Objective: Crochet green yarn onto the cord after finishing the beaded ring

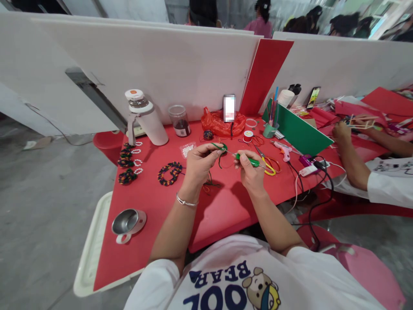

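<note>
My left hand (pixel 200 165) is closed in a pinch on a dark green cord (pixel 218 146), near the middle of the red table. Wrapped in my right hand (pixel 253 176) is a green-handled tool (pixel 254 163) with a thin metal shaft. The shaft points left to the cord at my left fingertips; its tip is too small to make out. Below my left hand trail loose dark strands (pixel 211 183). A braided multicolour yarn loop (pixel 170 173) lies left of that hand. Yellow-handled scissors (pixel 269 168) lie just right of my right hand.
Braided pieces with white bead loops (pixel 127 157), a steel cup (pixel 129 221), a white flask (pixel 150 122) and a jar (pixel 179 120) stand left. Behind are a red bag (pixel 211 122) and phone (pixel 229 107). A glue gun (pixel 283 150), cables and a co-worker's arms (pixel 353 163) are right.
</note>
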The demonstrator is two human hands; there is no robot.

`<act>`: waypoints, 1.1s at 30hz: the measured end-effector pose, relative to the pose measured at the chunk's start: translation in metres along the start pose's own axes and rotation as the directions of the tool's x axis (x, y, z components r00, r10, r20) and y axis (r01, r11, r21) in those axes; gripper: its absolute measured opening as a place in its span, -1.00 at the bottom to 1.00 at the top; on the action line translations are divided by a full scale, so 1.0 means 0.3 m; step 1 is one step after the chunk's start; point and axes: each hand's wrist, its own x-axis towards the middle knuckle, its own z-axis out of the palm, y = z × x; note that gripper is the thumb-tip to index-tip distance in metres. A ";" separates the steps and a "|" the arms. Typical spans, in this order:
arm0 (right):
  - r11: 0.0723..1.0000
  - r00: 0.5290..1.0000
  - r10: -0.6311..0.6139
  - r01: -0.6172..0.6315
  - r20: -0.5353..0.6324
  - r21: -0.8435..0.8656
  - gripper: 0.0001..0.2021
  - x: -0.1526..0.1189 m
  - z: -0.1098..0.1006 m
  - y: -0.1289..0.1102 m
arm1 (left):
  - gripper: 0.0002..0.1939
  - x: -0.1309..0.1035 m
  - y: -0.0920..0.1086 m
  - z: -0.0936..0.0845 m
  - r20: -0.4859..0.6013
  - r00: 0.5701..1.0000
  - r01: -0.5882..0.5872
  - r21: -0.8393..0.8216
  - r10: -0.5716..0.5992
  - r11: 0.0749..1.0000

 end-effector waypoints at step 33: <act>1.000 0.999 0.015 -0.015 0.035 -0.009 -0.76 -0.001 0.010 -0.002 | -0.82 -0.002 0.001 0.001 0.006 1.000 0.008 0.014 -0.008 1.000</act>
